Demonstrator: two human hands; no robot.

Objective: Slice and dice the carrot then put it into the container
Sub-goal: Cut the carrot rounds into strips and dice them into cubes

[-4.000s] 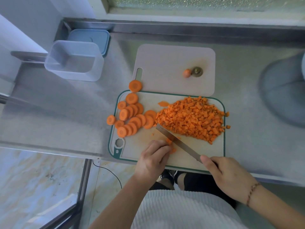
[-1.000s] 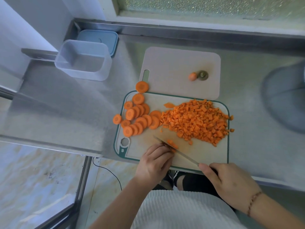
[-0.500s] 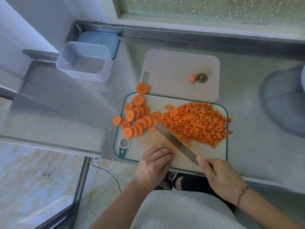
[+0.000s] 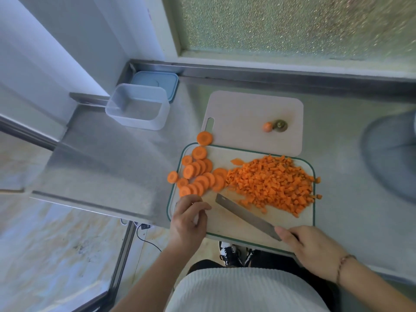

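Carrot dice lie heaped at frame centre on your green-rimmed board, with flat round slices overlapping to their left. Your right hand grips the flat steel knife; your left hand rests curled beside it, grip unclear. Upper left, the translucent rectangular container stands empty on the brushed-steel worktop.
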